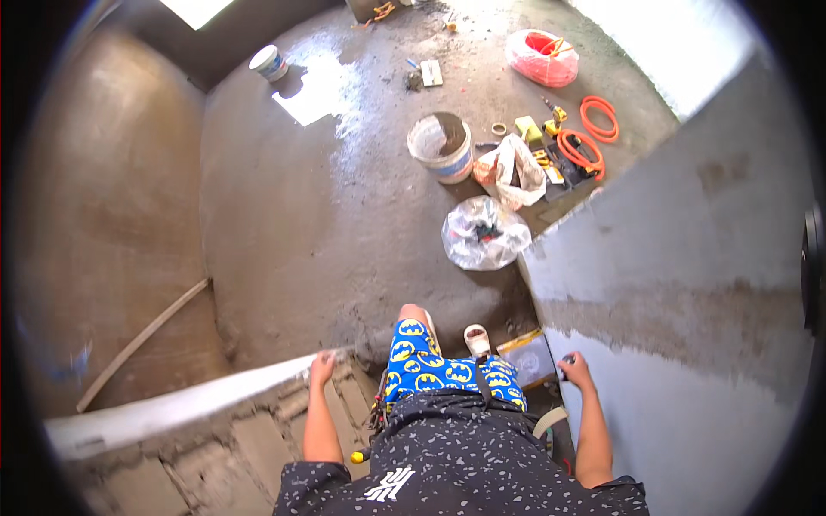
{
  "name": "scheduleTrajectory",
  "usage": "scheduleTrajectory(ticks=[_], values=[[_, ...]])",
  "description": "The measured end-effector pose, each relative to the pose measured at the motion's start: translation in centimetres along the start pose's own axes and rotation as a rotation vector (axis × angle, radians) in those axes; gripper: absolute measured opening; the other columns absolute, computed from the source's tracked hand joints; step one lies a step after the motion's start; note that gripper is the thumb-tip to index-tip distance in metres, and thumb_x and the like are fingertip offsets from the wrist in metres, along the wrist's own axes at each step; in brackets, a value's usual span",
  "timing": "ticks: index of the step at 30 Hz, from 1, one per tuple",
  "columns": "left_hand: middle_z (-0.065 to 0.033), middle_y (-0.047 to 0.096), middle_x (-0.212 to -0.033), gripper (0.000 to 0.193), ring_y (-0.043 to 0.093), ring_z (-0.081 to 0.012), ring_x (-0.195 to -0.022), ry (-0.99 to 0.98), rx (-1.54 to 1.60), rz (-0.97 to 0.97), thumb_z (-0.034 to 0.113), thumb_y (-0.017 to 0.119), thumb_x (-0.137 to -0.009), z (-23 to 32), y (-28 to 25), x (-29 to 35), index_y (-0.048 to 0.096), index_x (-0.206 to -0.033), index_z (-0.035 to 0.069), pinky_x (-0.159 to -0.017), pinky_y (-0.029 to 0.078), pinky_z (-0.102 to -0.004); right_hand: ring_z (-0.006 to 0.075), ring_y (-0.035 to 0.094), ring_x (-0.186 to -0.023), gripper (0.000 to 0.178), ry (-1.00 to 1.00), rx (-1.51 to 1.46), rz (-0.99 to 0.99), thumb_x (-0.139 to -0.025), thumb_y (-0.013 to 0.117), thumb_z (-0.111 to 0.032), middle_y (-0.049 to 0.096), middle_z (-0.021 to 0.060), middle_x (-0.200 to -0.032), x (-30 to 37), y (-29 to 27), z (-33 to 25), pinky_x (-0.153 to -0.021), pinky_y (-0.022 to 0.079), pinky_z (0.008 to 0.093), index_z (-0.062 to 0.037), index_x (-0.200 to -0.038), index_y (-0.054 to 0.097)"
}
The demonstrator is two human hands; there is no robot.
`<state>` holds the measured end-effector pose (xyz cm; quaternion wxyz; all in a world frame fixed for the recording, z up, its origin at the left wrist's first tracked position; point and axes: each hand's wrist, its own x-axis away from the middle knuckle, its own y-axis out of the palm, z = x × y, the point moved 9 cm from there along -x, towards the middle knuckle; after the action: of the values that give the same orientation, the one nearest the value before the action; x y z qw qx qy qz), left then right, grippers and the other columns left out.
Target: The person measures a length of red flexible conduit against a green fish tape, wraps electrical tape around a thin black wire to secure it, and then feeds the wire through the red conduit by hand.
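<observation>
My left hand (322,368) is at the end of a low brick wall (258,430), beside its white-coated edge (189,404). Its fingers are too small and bunched to tell whether they grip the edge. On the other side, my right hand (576,371) is closed around a small dark object (566,361), mostly hidden by the fingers. This hand is next to the grey plastered wall (654,404). A flat grey board with a yellow edge (528,359) lies by my foot, just left of the right hand.
Ahead on the wet concrete floor are a clear plastic bag (486,234), a large bucket (440,148), a white sack (514,172), orange hoses (600,119), a yellow drill (555,122) and a wrapped red coil (542,58). Farther back stands a small bucket (268,63). A wooden strip (142,344) leans left.
</observation>
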<state>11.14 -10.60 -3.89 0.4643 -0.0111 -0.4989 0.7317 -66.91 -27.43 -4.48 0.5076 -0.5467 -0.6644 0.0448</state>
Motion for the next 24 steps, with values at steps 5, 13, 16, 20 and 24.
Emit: scheduleTrajectory(ticks=[5,13,16,20,24], values=[[-0.0079,0.063,-0.070,0.017,0.060,-0.0169,-0.059,-0.538,-0.052,-0.386,0.021,0.059,-0.085,-8.8,-0.3,-6.0,0.065,-0.083,0.004,-0.051,0.048,-0.0348,0.0329,0.063,-0.085,0.053,-0.135,-0.012,0.170,-0.066,0.074,-0.035,0.064,0.0188,-0.092,-9.2,-4.5,-21.8,-0.077,0.050,0.0418,-0.0031,-0.104,0.056],[-0.0052,0.061,-0.070,0.010,0.056,-0.0132,-0.056,-0.335,0.236,-0.391,0.014,0.060,-0.086,5.3,-6.8,-40.9,0.063,-0.089,0.005,-0.046,0.044,-0.0272,0.0368,0.061,-0.097,0.057,0.091,0.205,-0.006,-0.063,0.073,-0.036,0.063,0.0234,-0.101,-14.2,8.9,-32.3,-0.084,0.048,0.0417,-0.0043,-0.107,0.056],[-0.0024,0.061,-0.076,0.020,0.056,-0.0103,-0.062,-0.009,0.350,-0.185,0.012,0.057,-0.086,17.0,-14.1,-58.2,0.059,-0.104,0.004,-0.050,0.044,-0.0237,0.0359,0.059,-0.102,0.047,0.254,-0.157,-0.048,-0.066,0.071,-0.030,0.062,0.0213,-0.107,-13.9,12.2,-36.4,-0.090,0.047,0.0414,-0.0062,-0.105,0.060],[-0.0021,0.062,-0.077,0.023,0.057,-0.0089,-0.066,0.168,0.346,-0.187,0.012,0.057,-0.087,37.4,-17.3,-73.8,0.058,-0.108,0.003,-0.051,0.044,-0.0223,0.0354,0.060,-0.100,0.037,0.402,0.081,0.069,-0.063,0.069,-0.026,0.063,0.0231,-0.100,-14.9,14.3,-39.7,-0.088,0.049,0.0416,-0.0056,-0.093,0.068],[-0.0089,0.065,-0.085,0.027,0.060,-0.0141,-0.075,0.441,0.099,-0.295,0.013,0.060,-0.085,54.7,-15.1,-81.3,0.061,-0.107,-0.003,-0.068,0.048,-0.0272,0.0358,0.065,-0.092,0.024,0.639,-0.128,-0.043,-0.061,0.066,-0.024,0.067,0.0223,-0.096,-20.9,16.9,-45.0,-0.087,0.051,0.0399,-0.0065,-0.077,0.074]])
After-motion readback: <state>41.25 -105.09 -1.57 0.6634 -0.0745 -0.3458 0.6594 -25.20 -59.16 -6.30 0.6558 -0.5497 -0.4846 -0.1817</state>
